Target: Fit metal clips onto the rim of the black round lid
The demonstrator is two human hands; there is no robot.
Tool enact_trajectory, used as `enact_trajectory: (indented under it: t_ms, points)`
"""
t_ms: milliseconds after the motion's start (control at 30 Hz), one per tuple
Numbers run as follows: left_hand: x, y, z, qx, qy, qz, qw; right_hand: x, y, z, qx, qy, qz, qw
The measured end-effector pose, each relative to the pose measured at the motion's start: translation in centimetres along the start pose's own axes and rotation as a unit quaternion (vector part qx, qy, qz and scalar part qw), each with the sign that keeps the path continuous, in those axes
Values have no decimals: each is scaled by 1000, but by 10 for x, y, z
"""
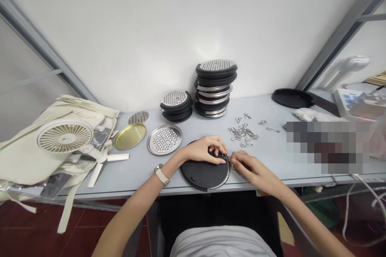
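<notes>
A round black disc (pixel 202 174) with a shiny metal rim along its right side lies at the table's front edge. My left hand (pixel 208 149) reaches over its top part, thumb and fingertips pinched around a small metal wire clip (pixel 226 158). From the right, my right hand (pixel 251 170) pinches at the same clip beside the disc's rim; its fingertips partly hide the piece. Several loose wire clips (pixel 243 132) lie in a small pile beyond my right hand. A round metal grater plate (pixel 165 139) rests left of the disc.
Black-and-metal grater discs are piled in a tall stack (pixel 215 88) and a short stack (pixel 176 106) by the wall. A gold-coloured plate (pixel 130 136), a white fan (pixel 65 136) and a cream bag (pixel 27 144) are left. A black round tray (pixel 292 98) lies back right.
</notes>
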State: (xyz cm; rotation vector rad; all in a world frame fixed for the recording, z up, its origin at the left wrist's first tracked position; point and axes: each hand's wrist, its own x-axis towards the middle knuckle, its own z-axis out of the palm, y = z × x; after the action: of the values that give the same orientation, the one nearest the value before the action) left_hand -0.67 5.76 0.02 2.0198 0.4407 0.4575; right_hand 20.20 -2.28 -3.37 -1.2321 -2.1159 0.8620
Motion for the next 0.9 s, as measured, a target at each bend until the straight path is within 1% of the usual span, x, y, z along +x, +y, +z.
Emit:
enact_trajectory:
  t_ms: [200, 533, 733, 900]
  points:
    - [1, -1, 0, 3, -1, -15, 1000, -1, -2, 0, 13, 1, 10, 1000]
    - [0, -1, 0, 19, -4, -4, 1000, -1, 0, -1, 24, 8, 33, 999]
    - [0, 0, 0, 34, 5, 16, 999, 0, -1, -1, 2, 0, 3, 1000]
    - [1, 0, 0, 41, 7, 6, 999, 0, -2, 1, -18, -1, -12, 1000]
